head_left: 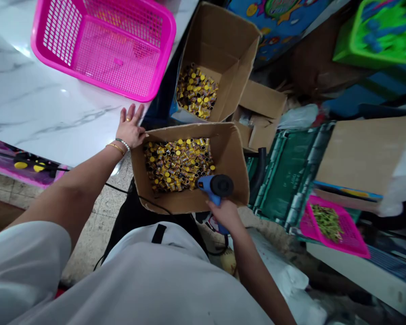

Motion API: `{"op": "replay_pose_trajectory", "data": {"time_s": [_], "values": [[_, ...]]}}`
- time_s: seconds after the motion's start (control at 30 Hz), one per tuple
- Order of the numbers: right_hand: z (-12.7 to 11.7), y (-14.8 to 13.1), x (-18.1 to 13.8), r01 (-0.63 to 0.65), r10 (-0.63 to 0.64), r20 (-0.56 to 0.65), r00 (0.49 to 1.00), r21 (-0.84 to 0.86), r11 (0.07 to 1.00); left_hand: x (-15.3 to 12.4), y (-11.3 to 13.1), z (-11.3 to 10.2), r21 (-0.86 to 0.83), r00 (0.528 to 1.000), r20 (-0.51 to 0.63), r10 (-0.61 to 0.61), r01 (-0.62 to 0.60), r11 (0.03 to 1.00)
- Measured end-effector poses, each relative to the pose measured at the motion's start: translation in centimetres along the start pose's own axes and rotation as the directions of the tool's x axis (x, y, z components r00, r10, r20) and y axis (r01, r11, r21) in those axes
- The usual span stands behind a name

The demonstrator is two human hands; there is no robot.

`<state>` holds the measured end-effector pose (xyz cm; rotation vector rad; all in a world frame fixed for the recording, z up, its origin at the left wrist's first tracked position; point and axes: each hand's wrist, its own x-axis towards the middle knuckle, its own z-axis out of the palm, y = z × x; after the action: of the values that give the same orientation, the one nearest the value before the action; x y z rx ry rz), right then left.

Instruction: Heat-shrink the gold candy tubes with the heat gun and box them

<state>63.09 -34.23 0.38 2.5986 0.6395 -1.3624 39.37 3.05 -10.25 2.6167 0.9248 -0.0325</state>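
Note:
My right hand (225, 214) grips the handle of a blue and black heat gun (216, 186), its head over the near right corner of a cardboard box (238, 155). That box holds several small bottles with yellow caps (177, 163). My left hand (131, 128) rests flat, fingers spread, on the edge of the white marble table (37, 108), touching the box's left rim. It wears a ring, a bead bracelet and a gold bangle.
An empty pink plastic basket (104, 45) sits on the table. A second open box (219, 49) with more yellow-capped bottles stands behind. A smaller pink basket (334, 225) lies at right beside green crates (284, 176). A black cable (122, 189) crosses the floor.

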Motion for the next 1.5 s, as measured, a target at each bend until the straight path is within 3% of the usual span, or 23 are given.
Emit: {"op": "replay_pose_trajectory", "data": {"time_s": [0.07,0.2,0.27,0.37,0.43,0.53,0.6,0.67,0.77,0.83,0.93,1.03,1.1,1.2,1.27,1.4,1.5], "values": [[-0.3,-0.1,0.7,0.022,-0.025,0.051,0.998,0.048,0.999,0.0,0.3,-0.3,0.011,1.0,0.013,-0.015,0.015,1.0],[-1.0,-0.2,2.9,0.008,-0.018,-0.134,0.991,-0.072,0.997,0.0,0.9,-0.9,0.032,0.997,0.053,-0.054,0.053,0.998],[-1.3,-0.7,4.2,-0.015,0.014,-0.136,0.991,-0.007,1.0,0.0,1.1,-1.1,0.026,0.995,0.063,-0.077,0.075,0.997],[-1.4,-2.0,5.8,-0.038,0.033,0.024,0.999,0.225,0.974,-0.1,1.3,-1.3,0.014,0.993,0.068,-0.098,0.097,0.995],[-1.5,-2.5,6.4,-0.047,0.011,0.124,0.992,0.293,0.955,-0.1,1.3,-1.4,0.021,0.993,0.074,-0.095,0.093,0.995],[-2.1,-1.7,6.1,-0.077,-0.014,0.326,0.945,0.264,0.962,0.0,1.3,-1.4,0.019,0.994,0.077,-0.083,0.081,0.997],[-2.8,-0.4,5.4,-0.088,0.008,0.395,0.919,0.186,0.979,0.0,1.2,-1.3,-0.003,0.993,0.083,-0.083,0.084,0.996],[-3.3,0.8,4.7,-0.057,0.047,0.304,0.952,0.025,0.998,0.0,1.2,-1.3,-0.026,0.992,0.085,-0.092,0.094,0.995],[-3.5,1.2,4.3,-0.043,0.044,-0.002,0.999,-0.219,0.975,0.0,1.3,-1.3,-0.026,0.993,0.071,-0.09,0.092,0.995],[-3.2,0.5,4.5,-0.076,0.054,-0.106,0.993,-0.211,0.975,-0.1,1.3,-1.4,-0.014,0.995,0.066,-0.075,0.076,0.997],[-2.9,-1.2,5.1,-0.084,0.078,-0.085,0.993,-0.066,0.994,-0.2,1.3,-1.3,-0.017,0.997,0.055,-0.06,0.061,0.998],[-3.1,-2.3,5.2,-0.029,0.027,-0.022,0.999,-0.079,0.996,-0.2,1.0,-0.9,-0.046,0.998,0.021,-0.062,0.063,0.997],[-3.0,-2.5,5.0,-0.009,0.017,0.075,0.997,-0.097,0.995,-0.1,0.8,-0.6,-0.073,0.998,-0.005,-0.059,0.059,0.996],[-2.2,-2.6,5.3,-0.015,0.008,0.207,0.978,0.031,0.999,0.0,0.4,-0.1,-0.08,0.998,-0.035,-0.045,0.042,0.996],[-1.3,-2.9,6.1,0.001,-0.021,0.162,0.987,0.126,0.992,0.0,0.2,0.1,-0.063,0.998,-0.048,-0.038,0.035,0.997],[-0.2,-3.5,8.5,0.023,-0.006,-0.096,0.995,0.176,0.984,0.1,0.3,0.3,-0.07,0.998,-0.048,-0.031,0.027,0.997],[-0.7,-3.2,9.4,-0.005,0.037,-0.116,0.993,0.266,0.964,0.1,0.2,0.3,-0.076,0.999,-0.042,-0.023,0.02,0.997]]}}
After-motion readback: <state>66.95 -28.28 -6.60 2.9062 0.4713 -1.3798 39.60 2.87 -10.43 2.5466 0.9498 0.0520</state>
